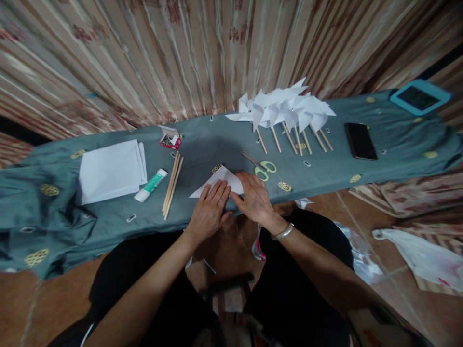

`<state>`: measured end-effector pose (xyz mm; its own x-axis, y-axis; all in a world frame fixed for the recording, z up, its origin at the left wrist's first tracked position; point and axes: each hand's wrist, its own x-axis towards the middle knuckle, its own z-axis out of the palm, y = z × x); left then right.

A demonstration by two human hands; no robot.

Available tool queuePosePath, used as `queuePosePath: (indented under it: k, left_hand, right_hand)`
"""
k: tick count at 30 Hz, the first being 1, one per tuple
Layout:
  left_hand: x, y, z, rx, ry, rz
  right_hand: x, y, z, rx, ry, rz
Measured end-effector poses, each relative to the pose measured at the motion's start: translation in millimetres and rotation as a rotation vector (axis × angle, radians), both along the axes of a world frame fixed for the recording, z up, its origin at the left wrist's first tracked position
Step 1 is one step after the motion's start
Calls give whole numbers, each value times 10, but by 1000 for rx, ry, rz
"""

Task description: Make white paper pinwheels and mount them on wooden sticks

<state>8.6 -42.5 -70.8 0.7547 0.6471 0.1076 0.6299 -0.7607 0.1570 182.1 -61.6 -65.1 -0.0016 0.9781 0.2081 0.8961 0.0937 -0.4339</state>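
A white sheet of paper (226,174), folded into a triangle, lies near the front edge of the cloth-covered table. Across its left part my left hand (209,212) is laid flat, fingers stretched out and pressing on it. My right hand (255,197) rests at the paper's right corner, its fingers extended and its thumb apart, touching the edge. Part of the paper is hidden under both hands. Just beyond the right hand lie scissors (265,169) with yellow-green handles.
Left are a stack of white paper (108,171), a glue stick (151,185), several wooden sticks (172,187) and a small red box (170,138) of metal pieces. Several paper pinwheels (285,111), a phone (360,140) and a blue-framed device (419,98) sit right. A curtain hangs behind.
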Motion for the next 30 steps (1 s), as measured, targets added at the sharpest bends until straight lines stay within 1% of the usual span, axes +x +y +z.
queuePosePath:
  k: [4,9,13,17,19,22,26,28,30]
  left_hand:
    - [-97,-34,-12,0,-1,18]
    - [-374,-124,-29,19,7,101]
    - [-537,-185,-39,39,6,152]
    - [-642,-227,-76,57,-13,187]
    - [-696,-252,-96,72,-24,206]
    - [-762,-299,-120,88,-43,221]
    - [-773,-361,-157,98,-101,242]
    - [-754,-379,-180,97,-148,261]
    - [-736,-383,-208,91,-205,276]
  right_hand:
    - [50,-20,-14,-16,24,-21]
    - [210,-104,-56,-21,52,-43]
    - [342,-162,-142,29,77,-47]
    - [441,-200,-243,110,100,-3]
    - [477,-218,-259,132,102,16]
    - [507,-222,-210,144,102,35]
    - [468,-134,-87,144,156,-3]
    - [412,-55,-49,116,175,-17]
    - [345,25,-34,72,172,-3]
